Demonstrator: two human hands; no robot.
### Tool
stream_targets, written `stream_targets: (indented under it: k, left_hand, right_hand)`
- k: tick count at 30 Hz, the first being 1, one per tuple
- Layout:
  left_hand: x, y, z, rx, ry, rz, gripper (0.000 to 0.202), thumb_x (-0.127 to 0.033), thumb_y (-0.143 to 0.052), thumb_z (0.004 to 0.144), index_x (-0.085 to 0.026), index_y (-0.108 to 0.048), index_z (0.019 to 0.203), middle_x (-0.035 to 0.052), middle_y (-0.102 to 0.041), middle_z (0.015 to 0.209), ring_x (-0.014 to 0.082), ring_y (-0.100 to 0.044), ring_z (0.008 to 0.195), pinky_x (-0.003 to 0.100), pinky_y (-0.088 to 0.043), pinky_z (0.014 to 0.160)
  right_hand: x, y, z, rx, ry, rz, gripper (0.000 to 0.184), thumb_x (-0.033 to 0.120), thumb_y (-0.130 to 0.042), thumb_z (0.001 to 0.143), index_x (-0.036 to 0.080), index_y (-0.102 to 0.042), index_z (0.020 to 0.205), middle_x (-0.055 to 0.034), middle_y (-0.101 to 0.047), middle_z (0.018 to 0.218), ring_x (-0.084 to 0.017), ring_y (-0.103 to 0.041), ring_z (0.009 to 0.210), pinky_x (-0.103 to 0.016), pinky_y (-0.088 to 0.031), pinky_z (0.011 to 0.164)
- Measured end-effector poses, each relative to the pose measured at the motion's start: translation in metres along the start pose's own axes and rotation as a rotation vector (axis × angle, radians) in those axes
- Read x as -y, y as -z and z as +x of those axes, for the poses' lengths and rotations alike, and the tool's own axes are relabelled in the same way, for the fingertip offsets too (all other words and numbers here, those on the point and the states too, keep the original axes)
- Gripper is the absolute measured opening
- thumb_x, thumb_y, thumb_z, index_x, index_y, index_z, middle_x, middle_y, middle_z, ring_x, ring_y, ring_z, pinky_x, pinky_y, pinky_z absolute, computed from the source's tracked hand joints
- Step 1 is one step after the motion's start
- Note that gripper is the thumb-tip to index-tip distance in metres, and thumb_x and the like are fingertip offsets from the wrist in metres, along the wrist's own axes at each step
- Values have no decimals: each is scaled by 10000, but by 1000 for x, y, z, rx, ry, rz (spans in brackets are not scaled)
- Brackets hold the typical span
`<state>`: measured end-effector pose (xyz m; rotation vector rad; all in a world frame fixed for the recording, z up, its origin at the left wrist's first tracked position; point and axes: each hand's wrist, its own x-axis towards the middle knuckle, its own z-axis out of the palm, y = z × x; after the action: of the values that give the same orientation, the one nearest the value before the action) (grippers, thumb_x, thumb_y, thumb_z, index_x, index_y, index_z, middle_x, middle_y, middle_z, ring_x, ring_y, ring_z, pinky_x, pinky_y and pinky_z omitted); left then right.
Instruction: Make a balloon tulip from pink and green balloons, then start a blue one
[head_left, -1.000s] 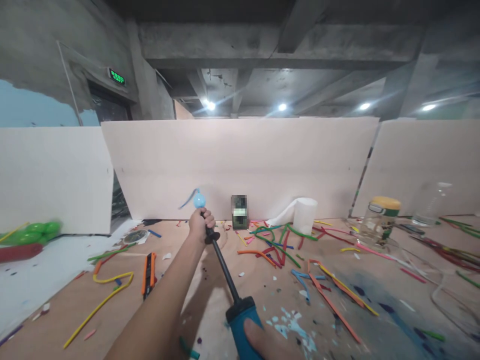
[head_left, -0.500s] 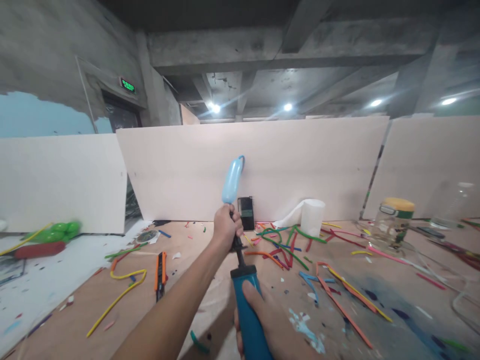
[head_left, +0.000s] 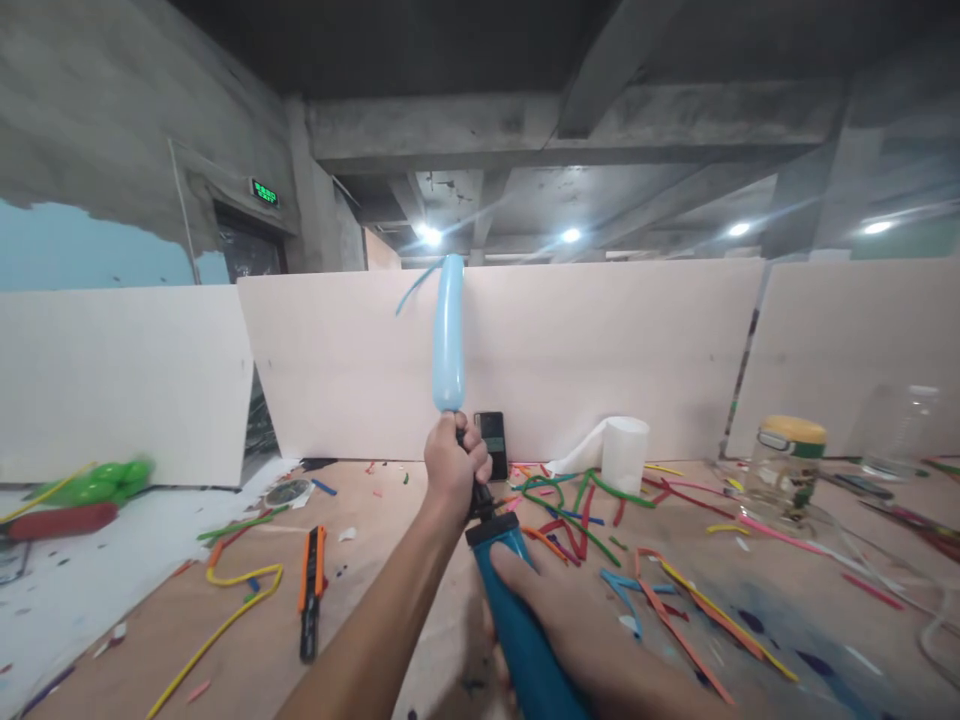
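Observation:
A light blue long balloon (head_left: 448, 340) stands upright, partly inflated, with a thin limp tail hanging off its top to the left. My left hand (head_left: 455, 468) is closed around the balloon's neck and the black nozzle end of a hand pump. The fingers hide where balloon and nozzle meet. Below it, my right hand (head_left: 540, 610) wraps the blue barrel of the balloon pump (head_left: 517, 640), thumb along the top. Little of the black shaft shows between the barrel's collar and my left hand.
An orange-and-black utility knife (head_left: 310, 590) lies left of my forearm. Uninflated balloons (head_left: 592, 500) are scattered on the right. Against the white board (head_left: 360, 360) stand a phone (head_left: 491, 445) and a paper roll (head_left: 625, 455). A yellow-lidded jar (head_left: 789, 465) is farther right.
The balloon has grown longer and reaches higher, its tail now pointing left. The pump's barrel and my left hand have come closer together, covering most of the shaft. The view has tilted up slightly.

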<state>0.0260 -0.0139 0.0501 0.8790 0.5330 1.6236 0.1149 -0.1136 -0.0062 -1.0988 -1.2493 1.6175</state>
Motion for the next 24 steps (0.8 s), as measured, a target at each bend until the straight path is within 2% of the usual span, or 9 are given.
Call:
stream_targets:
  k: [3,8,11,13,16,18,21,22,24]
  left_hand:
    - [6,0,16,8,33,52,150,-212,-383,775,-205,-347,630,-91,-312,435,52,-241,255,157,-217,242]
    - [-33,-6,72,-1,-7,63,126,-145,-413,724,-194,-370,616,-89,-303,437,43,-259,261,144,-200,256]
    - [-44,-2,82,-29,-26,23,134,-147,-390,748,-194,-362,625,-93,-283,441,36,-242,266,140,-188,265]
    - [-35,2,73,-50,-8,-11,157,-162,-357,778,-197,-341,626,-96,-262,438,34,-224,265,139,-178,269]
    - [-3,7,46,-58,66,-49,168,-182,-341,797,-200,-327,630,-100,-248,436,36,-210,264,142,-166,268]
    - [18,11,32,-50,117,-60,150,-194,-356,793,-200,-348,644,-97,-272,439,39,-217,261,148,-167,264]
    - [29,22,35,-63,198,-62,133,-167,-381,758,-198,-354,632,-97,-276,429,41,-220,251,156,-160,259]
    - [27,27,41,-79,208,-66,134,-150,-385,744,-198,-348,625,-99,-263,425,41,-222,249,153,-156,260]
    - [16,37,59,-119,189,-81,132,-133,-398,724,-198,-341,624,-102,-251,425,36,-224,251,145,-147,266]
  right_hand:
    - [-3,-3,6,-52,-5,51,475,617,-505,762,192,-434,962,38,-577,553,-112,-554,403,-210,-442,398]
    - [-46,-9,12,-18,35,140,610,712,-551,654,177,-460,931,28,-562,516,-113,-544,406,-213,-447,433]
    - [-49,-5,6,27,-3,159,568,652,-639,626,192,-491,926,30,-566,506,-136,-570,447,-231,-475,479]
    - [-33,-2,2,47,-44,164,487,622,-605,686,186,-503,876,23,-566,487,-124,-544,402,-212,-445,429]
    - [-1,-1,2,0,-135,170,439,586,-392,839,160,-499,826,-1,-553,426,-120,-513,341,-196,-407,369]
    - [7,-2,6,-11,-185,176,440,549,-321,881,153,-496,799,-18,-562,420,-130,-527,344,-203,-418,369]
    - [-14,-4,13,26,-196,242,484,578,-306,875,153,-516,779,-7,-551,415,-123,-521,342,-204,-422,377]
    - [-27,-4,14,29,-197,267,494,611,-350,847,155,-527,776,-3,-551,421,-128,-536,362,-210,-436,392]
    - [-55,-2,13,22,-156,295,418,579,-566,749,162,-561,782,-1,-592,497,-134,-602,480,-211,-490,493]
